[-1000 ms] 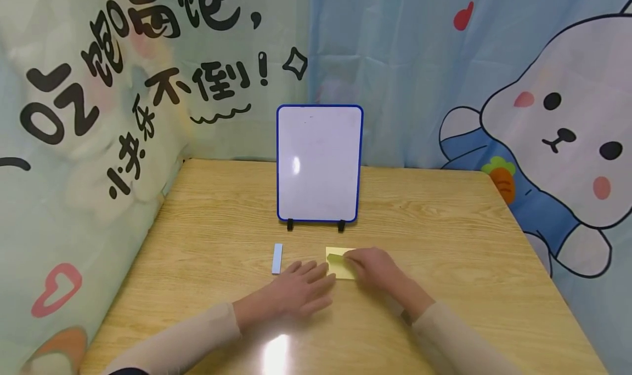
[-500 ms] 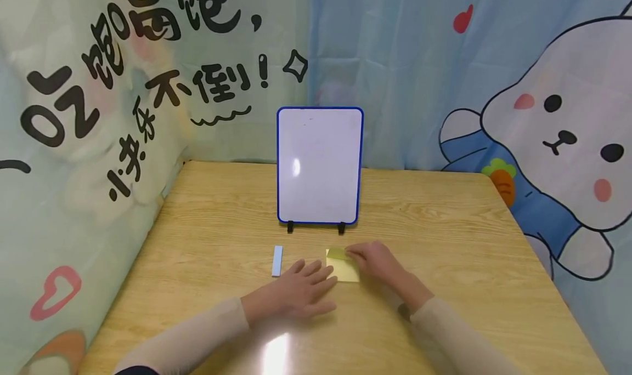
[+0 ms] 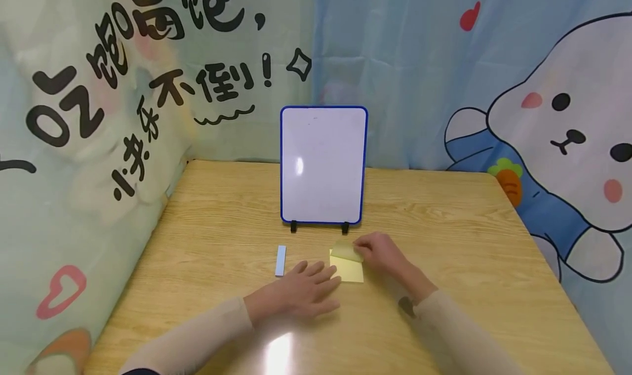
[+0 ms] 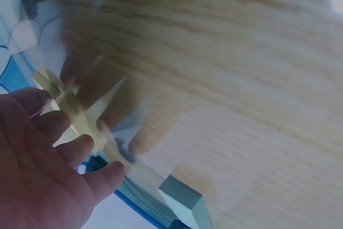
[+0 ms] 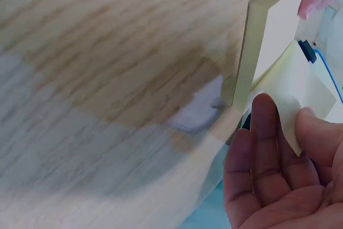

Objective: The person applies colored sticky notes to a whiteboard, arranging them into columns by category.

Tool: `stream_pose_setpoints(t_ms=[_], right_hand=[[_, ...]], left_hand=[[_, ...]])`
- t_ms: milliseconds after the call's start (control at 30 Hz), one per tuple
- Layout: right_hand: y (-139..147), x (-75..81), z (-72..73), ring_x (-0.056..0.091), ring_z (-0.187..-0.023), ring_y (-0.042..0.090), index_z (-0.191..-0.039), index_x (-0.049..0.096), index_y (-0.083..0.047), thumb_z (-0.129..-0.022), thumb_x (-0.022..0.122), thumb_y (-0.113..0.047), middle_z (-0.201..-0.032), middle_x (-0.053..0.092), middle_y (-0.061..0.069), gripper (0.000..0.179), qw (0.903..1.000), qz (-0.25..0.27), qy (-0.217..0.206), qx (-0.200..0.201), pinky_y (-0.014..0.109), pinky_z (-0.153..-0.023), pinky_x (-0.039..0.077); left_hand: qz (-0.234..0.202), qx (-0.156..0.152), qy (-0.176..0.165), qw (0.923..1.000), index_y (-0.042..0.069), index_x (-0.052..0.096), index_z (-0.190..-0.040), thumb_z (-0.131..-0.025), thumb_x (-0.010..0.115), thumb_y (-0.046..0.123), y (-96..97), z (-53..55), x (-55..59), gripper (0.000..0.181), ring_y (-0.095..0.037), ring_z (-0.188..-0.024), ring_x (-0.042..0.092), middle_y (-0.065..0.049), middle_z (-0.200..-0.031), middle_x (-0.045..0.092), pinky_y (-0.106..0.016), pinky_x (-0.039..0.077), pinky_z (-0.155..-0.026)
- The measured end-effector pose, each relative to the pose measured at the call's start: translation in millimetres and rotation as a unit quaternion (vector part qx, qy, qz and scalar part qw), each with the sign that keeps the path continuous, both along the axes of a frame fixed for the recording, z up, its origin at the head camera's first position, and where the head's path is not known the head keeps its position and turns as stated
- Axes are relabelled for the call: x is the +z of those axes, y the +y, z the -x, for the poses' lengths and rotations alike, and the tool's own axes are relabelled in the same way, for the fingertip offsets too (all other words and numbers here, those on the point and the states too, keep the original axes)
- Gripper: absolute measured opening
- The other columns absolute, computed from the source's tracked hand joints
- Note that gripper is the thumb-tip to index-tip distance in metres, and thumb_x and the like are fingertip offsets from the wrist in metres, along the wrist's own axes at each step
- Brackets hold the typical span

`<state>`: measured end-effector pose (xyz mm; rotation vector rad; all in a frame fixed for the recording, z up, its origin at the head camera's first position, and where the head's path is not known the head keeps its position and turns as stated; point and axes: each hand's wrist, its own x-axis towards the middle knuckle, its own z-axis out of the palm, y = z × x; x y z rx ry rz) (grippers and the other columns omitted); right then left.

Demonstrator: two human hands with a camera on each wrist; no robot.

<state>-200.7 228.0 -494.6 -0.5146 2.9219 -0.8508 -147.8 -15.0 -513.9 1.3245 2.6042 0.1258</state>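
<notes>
A pad of yellow sticky notes (image 3: 348, 273) lies on the table in front of the whiteboard. My right hand (image 3: 385, 257) pinches the corner of its top sheet (image 3: 345, 250) between thumb and fingers. That sheet is bent up and back from the pad, seemingly still joined along the far edge. In the right wrist view the thumb and fingertips grip the curling sheet (image 5: 292, 81), beside the thick pad (image 5: 276, 33). My left hand (image 3: 301, 290), fingers spread and nearly straight, rests its fingertips at the pad's left edge.
A small light-blue block (image 3: 280, 261) lies left of the pad, just beyond the left hand. The blue-rimmed whiteboard (image 3: 323, 164) stands upright on black feet behind. Printed curtains (image 3: 395, 90) border the wooden table (image 3: 222, 216) at the left and back.
My right hand has drawn the top sheet away from me, so more of the pad beneath shows. The left hand has stayed at the pad's edge with little movement.
</notes>
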Motion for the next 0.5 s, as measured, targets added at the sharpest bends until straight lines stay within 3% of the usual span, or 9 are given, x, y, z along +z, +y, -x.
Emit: stream_pose_setpoints(t_ms=[200, 500], right_hand=[[1.5, 5.6, 3.6, 0.065, -0.09, 0.025, -0.094, 0.073, -0.006, -0.087, 0.062, -0.015, -0.093, 0.072, 0.009, 0.017, 0.9992, 0.017, -0.027, -0.026, 0.041, -0.081, 0.051], [3.0, -1.2, 9.8, 0.066, -0.092, 0.028, -0.094, 0.074, -0.005, -0.085, 0.063, -0.015, -0.094, 0.072, 0.011, 0.017, 0.9991, 0.013, 0.005, -0.041, 0.042, -0.083, 0.05]], left_hand=[[0.006, 0.0, -0.001, 1.0, 0.027, 0.026, -0.146, -0.094, 0.009, 0.062, 1.4, 2.0, 4.8, 0.065, -0.027, -0.141, 0.021, 0.0, -0.153, 0.023, -0.053, 0.021, -0.11], [0.016, 0.006, 0.002, 0.9999, 0.028, 0.026, -0.146, -0.09, 0.004, 0.066, 3.8, 3.3, -0.2, 0.07, -0.025, -0.142, 0.019, 0.002, -0.153, 0.023, -0.052, 0.018, -0.111]])
